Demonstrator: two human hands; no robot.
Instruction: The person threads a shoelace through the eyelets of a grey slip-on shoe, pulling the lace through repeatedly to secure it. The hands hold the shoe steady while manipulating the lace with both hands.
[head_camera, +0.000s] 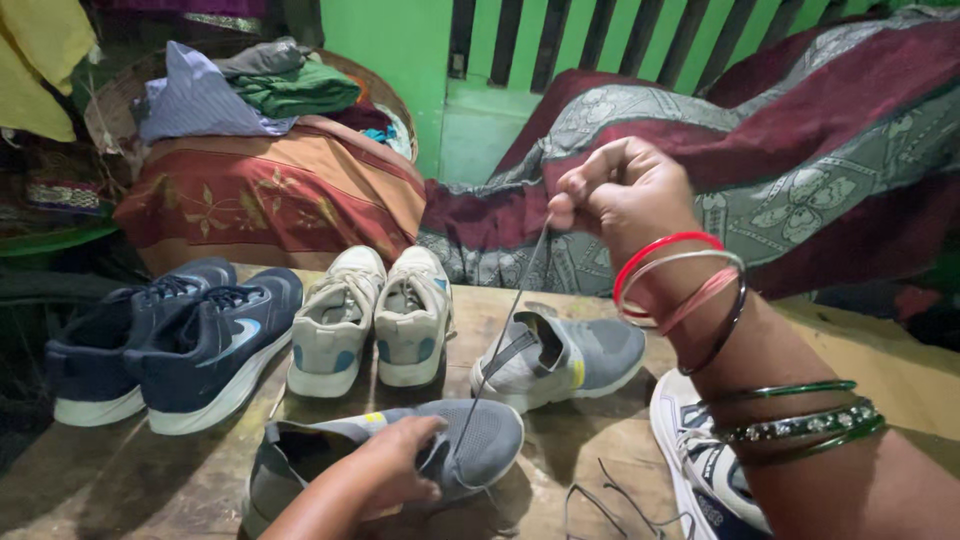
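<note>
My left hand (385, 468) rests on a grey sneaker (480, 440) lying on the wooden table (140, 480), pressing it down near the tongue. My right hand (620, 195), with several bangles on the wrist, is raised above it and pinches the end of a grey shoelace (510, 320). The lace runs taut from those fingers down to the grey sneaker. A second grey sneaker (565, 358) lies just behind the first.
A navy pair of sneakers (170, 345) and a cream pair (370, 315) stand at the left. A white and navy shoe (700, 460) lies under my right forearm, with a loose lace (610, 500) beside it. Folded cloth and a patterned blanket (800, 170) lie behind.
</note>
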